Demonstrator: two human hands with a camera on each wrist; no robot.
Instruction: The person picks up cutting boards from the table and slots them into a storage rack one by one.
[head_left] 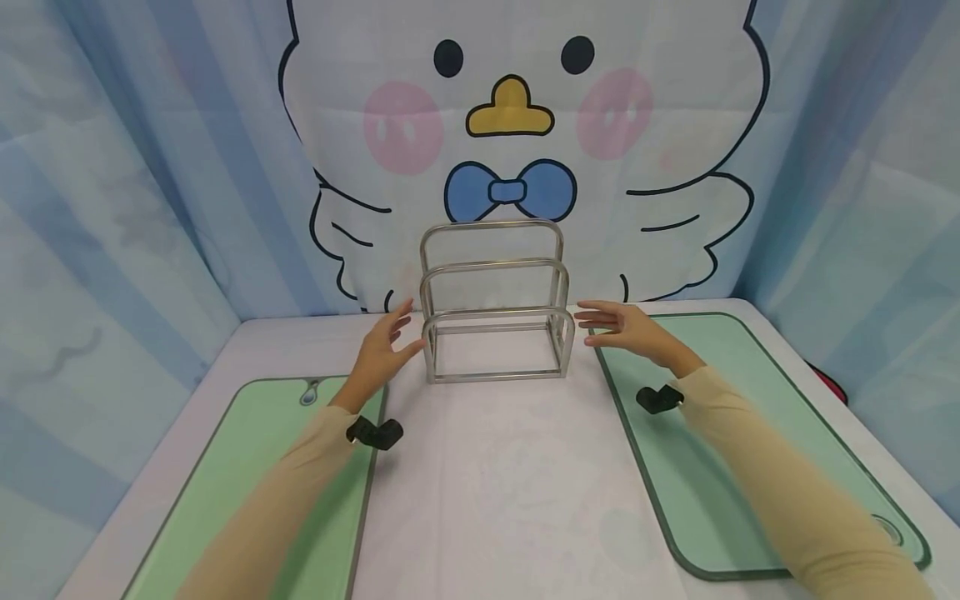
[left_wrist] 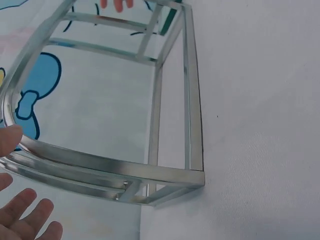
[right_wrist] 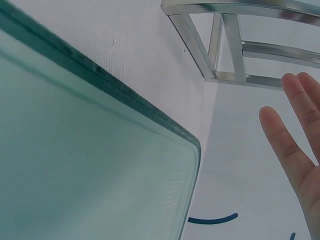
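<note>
A silver metal rack [head_left: 501, 314] with three rounded hoops stands upright at the far middle of the table. My left hand [head_left: 381, 352] is at its left side, fingers spread, thumb close to the front hoop. In the left wrist view, the fingers [left_wrist: 22, 212] of that hand appear beside the rack's bars [left_wrist: 107, 165]. On the other side my right hand [head_left: 621, 327] reaches toward the rack with fingers extended and holds nothing. The right wrist view has those fingers [right_wrist: 285, 135] apart, just short of the metal frame [right_wrist: 235, 47].
A light green board [head_left: 300, 450] with a dark rim lies at the left under my forearm. Another pale green board [head_left: 697, 467] lies at the right, its corner near the rack. Behind the table [head_left: 510, 467] hangs a curtain [head_left: 510, 17] with a cartoon bird.
</note>
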